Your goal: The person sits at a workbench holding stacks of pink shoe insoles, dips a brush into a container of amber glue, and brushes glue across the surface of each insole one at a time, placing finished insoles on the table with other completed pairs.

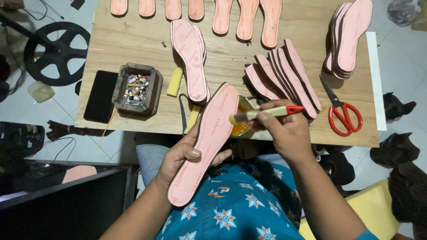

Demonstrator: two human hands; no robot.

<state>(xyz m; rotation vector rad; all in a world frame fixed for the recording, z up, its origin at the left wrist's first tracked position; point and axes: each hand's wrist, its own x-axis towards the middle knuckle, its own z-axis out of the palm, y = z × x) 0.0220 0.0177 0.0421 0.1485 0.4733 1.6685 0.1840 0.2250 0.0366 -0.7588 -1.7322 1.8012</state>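
A: Which items do the two hands hold in this head view?

B: The left hand (180, 155) holds a pink insole (205, 142), its grip pinching the insole's edge between thumb and fingers. The insole is tilted, heel toward the person's lap and toe over the near edge of the wooden counter (133, 40). The right hand (284, 129) has its grip pressed together around a small brush (267, 112) with a pale handle and red end; the bristles sit just beside the insole's toe. Whether they touch it cannot be told.

A: What lies under the brush?

B: An open container of yellow-orange glue (242, 126), partly hidden by the insole and the right hand.

A: And on the counter behind?

B: A stack of pink insoles (190, 60) stands near the centre, with a yellow block (175, 82) just beside it. A fanned group of insoles (284, 75) lies to the right, a further pile (349, 38) at the far right corner, and a row of single insoles (222, 15) along the far edge. Red-handled scissors (340, 109) rest near the fanned group. At the left, a square tray of small scraps (137, 89) stands beside a black phone (100, 95).
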